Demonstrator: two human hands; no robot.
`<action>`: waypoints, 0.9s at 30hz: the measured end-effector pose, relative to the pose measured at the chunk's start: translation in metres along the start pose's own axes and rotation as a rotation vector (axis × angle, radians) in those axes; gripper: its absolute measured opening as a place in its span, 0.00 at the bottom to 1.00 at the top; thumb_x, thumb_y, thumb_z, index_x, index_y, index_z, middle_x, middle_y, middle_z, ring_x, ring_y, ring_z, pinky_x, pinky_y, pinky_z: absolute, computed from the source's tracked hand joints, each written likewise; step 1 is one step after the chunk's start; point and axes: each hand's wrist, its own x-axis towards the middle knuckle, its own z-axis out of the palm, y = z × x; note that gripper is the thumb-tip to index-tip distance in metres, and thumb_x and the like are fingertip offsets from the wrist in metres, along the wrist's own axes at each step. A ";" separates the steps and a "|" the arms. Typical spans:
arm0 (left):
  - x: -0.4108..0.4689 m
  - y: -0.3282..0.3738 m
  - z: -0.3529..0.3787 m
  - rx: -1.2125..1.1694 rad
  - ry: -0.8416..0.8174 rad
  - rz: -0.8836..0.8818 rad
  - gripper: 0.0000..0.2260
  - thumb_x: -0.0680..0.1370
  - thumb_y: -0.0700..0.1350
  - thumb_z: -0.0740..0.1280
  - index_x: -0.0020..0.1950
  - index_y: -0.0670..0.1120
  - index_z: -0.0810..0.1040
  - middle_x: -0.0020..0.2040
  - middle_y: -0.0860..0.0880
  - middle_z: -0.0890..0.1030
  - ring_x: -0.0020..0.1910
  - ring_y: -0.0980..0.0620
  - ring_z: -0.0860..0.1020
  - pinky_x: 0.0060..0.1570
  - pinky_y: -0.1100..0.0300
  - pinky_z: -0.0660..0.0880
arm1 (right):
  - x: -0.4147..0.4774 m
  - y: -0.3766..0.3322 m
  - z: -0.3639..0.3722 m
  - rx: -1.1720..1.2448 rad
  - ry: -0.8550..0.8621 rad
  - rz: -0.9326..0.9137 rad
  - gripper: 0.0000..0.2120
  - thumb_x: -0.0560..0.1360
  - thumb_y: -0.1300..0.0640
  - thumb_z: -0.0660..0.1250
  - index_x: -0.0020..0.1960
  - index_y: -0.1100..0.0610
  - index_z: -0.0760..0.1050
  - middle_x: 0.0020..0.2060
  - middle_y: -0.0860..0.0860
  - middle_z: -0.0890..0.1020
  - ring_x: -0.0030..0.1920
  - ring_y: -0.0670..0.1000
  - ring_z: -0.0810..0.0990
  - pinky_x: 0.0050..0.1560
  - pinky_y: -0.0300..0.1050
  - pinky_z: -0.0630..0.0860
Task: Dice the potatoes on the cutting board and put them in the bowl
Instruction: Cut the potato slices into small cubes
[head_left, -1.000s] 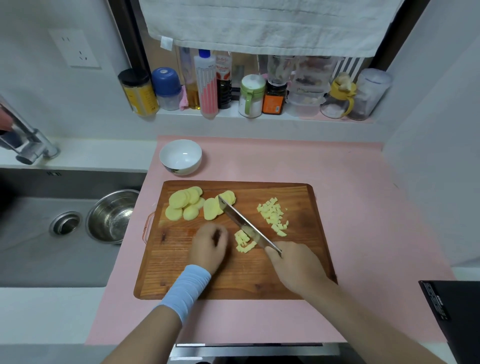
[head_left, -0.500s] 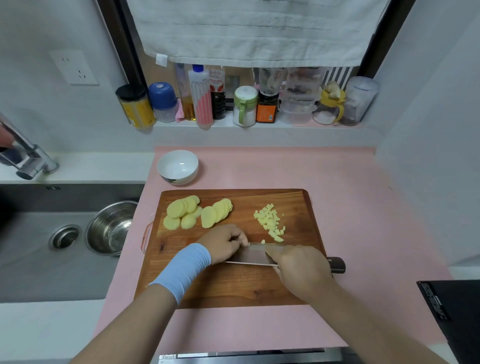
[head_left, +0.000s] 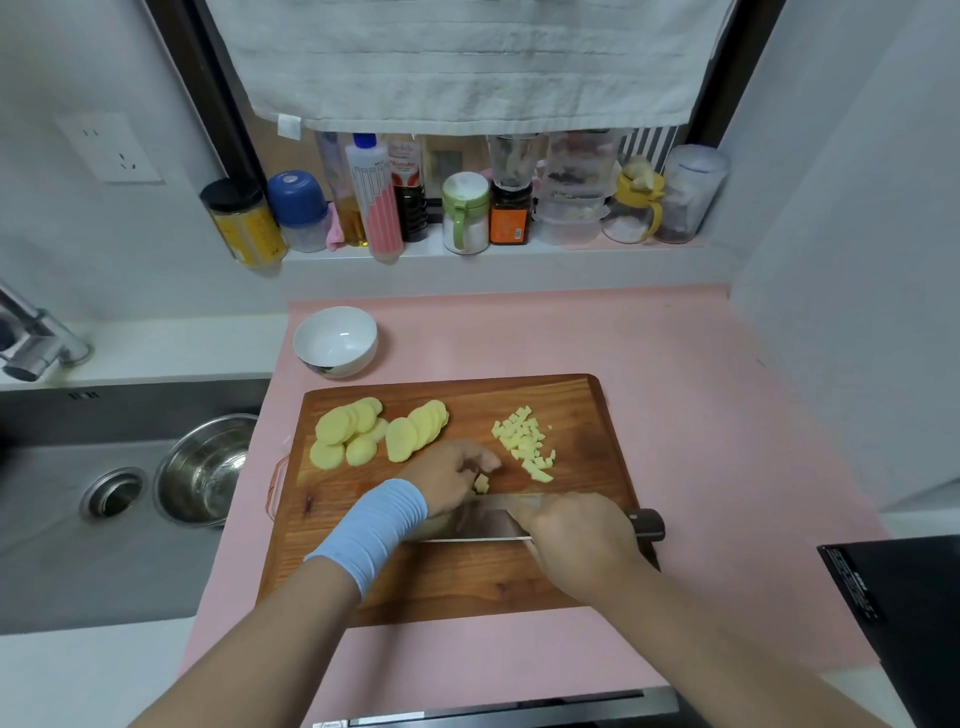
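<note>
A wooden cutting board (head_left: 582, 410) lies on a pink mat. Round potato slices (head_left: 374, 431) are fanned out at its far left. A pile of diced potato (head_left: 527, 441) sits at its far right. My left hand (head_left: 452, 480) is curled over a few potato pieces (head_left: 482, 483) near the board's middle. My right hand (head_left: 576, 540) grips the knife (head_left: 488, 522) by its dark handle, with the blade lying sideways close to my left hand. An empty white bowl (head_left: 335, 340) stands on the mat behind the board's left corner.
A sink (head_left: 62, 519) on the left holds a steel bowl (head_left: 202, 470), with a faucet (head_left: 36, 343) behind. Jars and bottles (head_left: 467, 213) line the sill under a hanging towel (head_left: 467, 62). A black object (head_left: 904, 618) lies at the right edge.
The knife swung from a diagonal cutting pose to lie sideways across the board. My left hand moved right onto the freshly cut pieces. The camera tilted, so the scene sits lower in view.
</note>
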 end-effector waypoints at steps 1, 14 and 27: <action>-0.002 -0.003 -0.004 -0.048 0.028 -0.006 0.20 0.77 0.33 0.59 0.49 0.57 0.81 0.54 0.59 0.82 0.57 0.57 0.78 0.66 0.58 0.71 | 0.000 0.000 -0.003 0.017 0.014 0.006 0.17 0.55 0.55 0.83 0.40 0.46 0.82 0.25 0.45 0.75 0.21 0.48 0.73 0.24 0.36 0.46; -0.027 -0.061 -0.045 -0.302 0.701 -0.352 0.11 0.76 0.34 0.59 0.44 0.47 0.78 0.48 0.49 0.81 0.48 0.46 0.76 0.48 0.58 0.68 | -0.004 -0.011 -0.003 0.750 -0.340 0.462 0.20 0.81 0.44 0.61 0.33 0.50 0.70 0.32 0.46 0.78 0.34 0.49 0.77 0.35 0.46 0.70; -0.008 -0.046 0.013 0.050 0.414 -0.265 0.15 0.77 0.36 0.62 0.61 0.47 0.79 0.59 0.50 0.78 0.56 0.49 0.78 0.58 0.61 0.71 | 0.004 0.019 0.001 0.746 -0.265 0.695 0.19 0.82 0.46 0.59 0.34 0.49 0.71 0.34 0.46 0.79 0.39 0.52 0.80 0.34 0.45 0.70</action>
